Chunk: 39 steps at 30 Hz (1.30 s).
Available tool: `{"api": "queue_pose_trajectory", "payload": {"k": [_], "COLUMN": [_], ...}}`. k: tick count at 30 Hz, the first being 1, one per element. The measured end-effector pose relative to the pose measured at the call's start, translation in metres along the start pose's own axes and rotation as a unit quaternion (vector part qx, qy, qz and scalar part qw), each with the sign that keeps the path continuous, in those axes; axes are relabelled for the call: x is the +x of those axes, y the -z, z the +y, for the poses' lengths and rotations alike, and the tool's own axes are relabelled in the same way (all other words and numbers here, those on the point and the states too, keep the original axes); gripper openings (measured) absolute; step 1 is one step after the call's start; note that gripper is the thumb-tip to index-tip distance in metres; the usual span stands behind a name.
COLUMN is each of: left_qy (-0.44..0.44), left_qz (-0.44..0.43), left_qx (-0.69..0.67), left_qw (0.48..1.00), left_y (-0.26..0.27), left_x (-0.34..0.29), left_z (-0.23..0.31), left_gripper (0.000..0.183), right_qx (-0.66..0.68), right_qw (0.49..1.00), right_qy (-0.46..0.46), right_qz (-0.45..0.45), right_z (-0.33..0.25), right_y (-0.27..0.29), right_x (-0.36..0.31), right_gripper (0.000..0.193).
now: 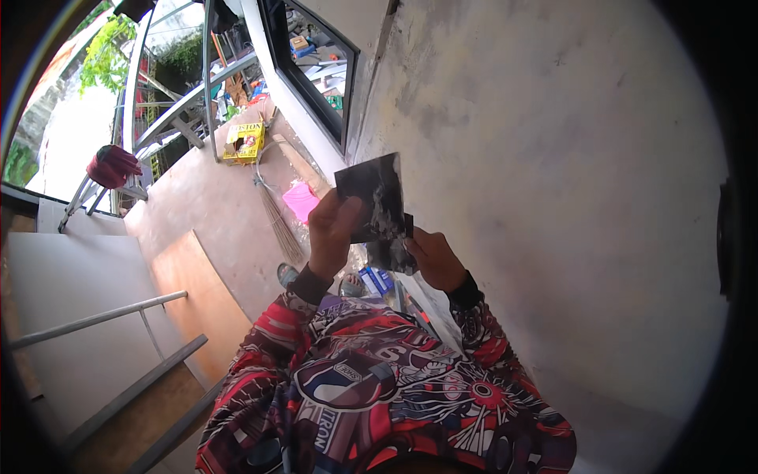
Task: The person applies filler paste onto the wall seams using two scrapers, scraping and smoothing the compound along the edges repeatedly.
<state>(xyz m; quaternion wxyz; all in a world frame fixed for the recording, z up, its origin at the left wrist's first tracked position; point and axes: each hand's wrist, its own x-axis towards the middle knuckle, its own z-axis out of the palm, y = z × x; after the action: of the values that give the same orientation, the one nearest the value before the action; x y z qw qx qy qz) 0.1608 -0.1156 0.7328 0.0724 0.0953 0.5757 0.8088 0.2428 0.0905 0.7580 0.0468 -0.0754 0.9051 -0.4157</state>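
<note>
Dark smeared plate: left hand pinches it at eight o'clock; right hand, at four, pinches smeared lower piece, apparently for steadiness.

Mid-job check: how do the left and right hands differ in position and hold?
The left hand holds the upper dark piece by its left side; the right hand is at the right edge of the lower dark piece, of which less shows. The left hand sits slightly higher in the view, the right hand lower. Both are bare, with dark cuffs at the wrists.
</note>
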Motion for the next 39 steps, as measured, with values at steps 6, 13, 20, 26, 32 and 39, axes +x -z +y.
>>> {"api": "queue_pose_trajectory", "payload": {"k": [6,13,20,26,32,39], "left_qy": [-0.013,-0.398,-0.449,-0.466,-0.453,-0.439], "left_qz": [0.045,0.242,0.255,0.282,0.316,0.287], "left_qx": [-0.290,0.291,0.311,0.300,0.326,0.336], "left_qw": [0.956,0.836,0.798,0.783,0.767,0.782], "left_y": [-0.017,-0.055,-0.087,-0.101,-0.114,-0.124], "left_x": [0.061,0.143,0.174,0.182,0.184,0.190], "left_z": [0.046,0.015,-0.006,-0.016,-0.020,-0.034], "left_gripper": [0.022,0.032,0.054,0.052,0.047,0.067], "right_qx": [0.080,0.061,0.077,0.086,0.052,-0.034], "right_qw": [0.977,0.986,0.990,0.989,0.988,0.985], "right_qy": [-0.153,-0.125,-0.108,-0.116,-0.139,-0.141], "right_qz": [0.127,0.092,0.040,0.018,-0.033,-0.092], "right_z": [0.050,0.036,0.023,0.025,0.039,0.032], "right_y": [-0.004,0.029,0.052,0.060,0.069,0.074], "right_x": [-0.034,-0.051,-0.058,-0.058,-0.061,-0.062], "right_gripper": [0.032,0.030,0.025,0.025,0.024,0.023]}}
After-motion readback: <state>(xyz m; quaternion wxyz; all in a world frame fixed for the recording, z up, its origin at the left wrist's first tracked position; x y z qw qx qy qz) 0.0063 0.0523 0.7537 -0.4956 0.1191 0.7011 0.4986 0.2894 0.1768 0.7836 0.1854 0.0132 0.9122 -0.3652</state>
